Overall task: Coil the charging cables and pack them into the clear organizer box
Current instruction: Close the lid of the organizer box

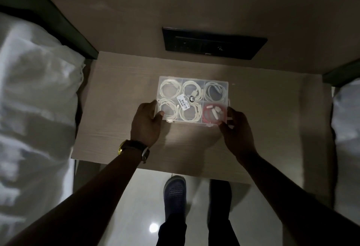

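Observation:
The clear organizer box [203,79] lies on a small wooden table [120,97], its lid down with a price sticker [184,100] on top. Coiled white cables [169,89] fill five compartments. A red cable [209,117] with white plugs sits in the near right one. My left hand [147,122] grips the box's near left corner, thumb on the lid. My right hand [236,129] holds the near right corner, fingertips at the front edge.
A black socket panel [213,44] is set in the wall behind the table. White bedding [37,99] lies to the left and more [346,129] to the right. My feet in dark shoes [174,193] stand on the glossy floor below the table edge.

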A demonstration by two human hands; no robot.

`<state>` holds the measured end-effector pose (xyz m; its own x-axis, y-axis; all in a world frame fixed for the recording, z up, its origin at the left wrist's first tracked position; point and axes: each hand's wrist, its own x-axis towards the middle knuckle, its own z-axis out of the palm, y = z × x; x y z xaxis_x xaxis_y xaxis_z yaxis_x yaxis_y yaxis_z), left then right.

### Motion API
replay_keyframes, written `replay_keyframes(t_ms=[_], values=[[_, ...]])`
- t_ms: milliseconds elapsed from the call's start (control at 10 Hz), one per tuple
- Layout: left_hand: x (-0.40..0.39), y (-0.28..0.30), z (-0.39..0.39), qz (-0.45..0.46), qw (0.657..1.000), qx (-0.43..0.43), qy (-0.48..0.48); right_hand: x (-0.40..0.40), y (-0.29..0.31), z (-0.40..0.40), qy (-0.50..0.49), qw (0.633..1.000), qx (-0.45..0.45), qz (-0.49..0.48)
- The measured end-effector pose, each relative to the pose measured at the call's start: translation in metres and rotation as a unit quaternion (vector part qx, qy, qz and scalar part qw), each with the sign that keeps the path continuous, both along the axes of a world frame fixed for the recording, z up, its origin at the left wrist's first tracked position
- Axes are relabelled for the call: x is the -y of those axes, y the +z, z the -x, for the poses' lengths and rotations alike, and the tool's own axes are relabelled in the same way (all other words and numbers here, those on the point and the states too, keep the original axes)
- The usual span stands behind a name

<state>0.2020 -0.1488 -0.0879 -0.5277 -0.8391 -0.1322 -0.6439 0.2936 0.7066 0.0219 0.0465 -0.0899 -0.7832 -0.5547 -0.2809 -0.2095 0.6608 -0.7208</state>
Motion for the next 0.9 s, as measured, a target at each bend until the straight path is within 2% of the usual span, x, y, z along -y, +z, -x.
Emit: replay_keyframes(t_ms=[200, 300, 400, 500, 600, 700, 900], values=[[0.017, 0.008, 0.029, 0.001, 0.999, -0.001, -0.045, 0.015, 0.0, 0.022, -0.038, 0.998, 0.041, 0.0], [0.027, 0.009, 0.052, 0.001, 0.998, 0.007, -0.063, 0.03, 0.006, 0.041, -0.077, 0.995, 0.051, 0.038], [0.035, 0.007, 0.069, -0.016, 0.999, 0.012, -0.049, 0.042, 0.007, 0.054, -0.132, 0.986, 0.068, 0.076], [0.036, 0.009, 0.072, -0.026, 0.998, 0.022, -0.049, 0.045, 0.004, 0.059, -0.172, 0.98, 0.08, 0.062], [0.035, 0.01, 0.072, -0.03, 0.997, 0.022, -0.063, 0.044, 0.001, 0.059, -0.13, 0.989, 0.052, 0.035], [0.032, 0.014, 0.074, -0.036, 0.997, 0.041, -0.059, 0.044, 0.004, 0.061, -0.139, 0.988, 0.056, 0.022], [0.031, 0.019, 0.078, -0.046, 0.993, 0.081, -0.075, 0.043, 0.012, 0.07, -0.028, 0.999, 0.04, -0.023]])
